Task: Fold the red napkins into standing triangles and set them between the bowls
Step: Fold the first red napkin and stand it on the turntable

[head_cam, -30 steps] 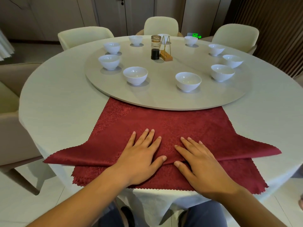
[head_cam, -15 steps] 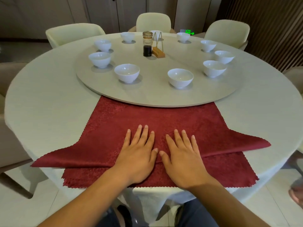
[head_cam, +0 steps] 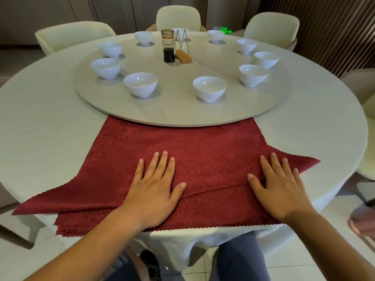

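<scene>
A red napkin lies folded into a wide triangle on top of a stack of red napkins at the near edge of the round table. Its far part runs under the turntable's rim. My left hand presses flat on the fold near the middle, fingers straight. My right hand lies flat on the fold further right, close to the napkin's right tip. Several white bowls stand in a ring on the turntable.
A dark sauce jar and a wooden stand with gold wire sit mid-turntable. Cream chairs surround the white-clothed table. Another person's hand shows at the right edge. My knees are under the table edge.
My right hand has slid rightwards along the fold, away from my left hand, which stays near the middle. The camera has come closer to the table.
</scene>
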{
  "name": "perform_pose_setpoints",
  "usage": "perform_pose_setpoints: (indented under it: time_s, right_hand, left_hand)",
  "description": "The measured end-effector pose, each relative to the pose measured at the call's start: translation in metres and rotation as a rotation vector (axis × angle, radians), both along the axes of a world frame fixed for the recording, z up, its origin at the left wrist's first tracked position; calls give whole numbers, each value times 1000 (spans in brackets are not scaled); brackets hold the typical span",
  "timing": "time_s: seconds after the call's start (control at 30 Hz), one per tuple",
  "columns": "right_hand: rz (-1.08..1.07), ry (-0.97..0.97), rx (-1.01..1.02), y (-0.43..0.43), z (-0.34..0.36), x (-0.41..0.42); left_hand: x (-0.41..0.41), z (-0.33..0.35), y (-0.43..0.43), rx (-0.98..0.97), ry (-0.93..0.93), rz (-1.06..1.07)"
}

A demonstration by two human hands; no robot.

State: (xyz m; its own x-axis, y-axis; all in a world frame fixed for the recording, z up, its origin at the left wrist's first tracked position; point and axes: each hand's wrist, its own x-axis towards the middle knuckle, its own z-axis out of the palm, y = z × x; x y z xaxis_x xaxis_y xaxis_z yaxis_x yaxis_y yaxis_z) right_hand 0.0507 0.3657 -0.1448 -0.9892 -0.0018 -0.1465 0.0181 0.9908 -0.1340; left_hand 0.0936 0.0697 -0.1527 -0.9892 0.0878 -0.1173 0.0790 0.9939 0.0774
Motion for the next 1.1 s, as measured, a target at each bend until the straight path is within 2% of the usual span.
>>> perform_pose_setpoints:
  time_s: [0.2,0.4,0.57,0.77,0.87,1.0,1.03,1.1]
  right_hand:
    - [189,204,6,-35,13,9]
    - [409,183,-46,-106,2,14]
    - [370,116,-56,-101,-6,10]
    - [168,86,7,-25,-3,-5]
    - [66,62,-32,7,-1,-11]
    - [44,52,-30,11,-4,-11]
    - [40,53,-32,11,-4,-11]
    - [38,55,-37,10,-5,-12]
  left_hand:
    - [0,0,0,7,1,-2]
    - [1,0,1,1,13,5]
    - [1,0,2,-3,8,13]
    - [2,3,2,3,-13,23]
    - [1,8,3,-5,-65,22]
    - [-10,28,15,-10,-205,101]
    - [-17,32,25,-16,-163,92]
    - [-33,34,52,6,4,-63]
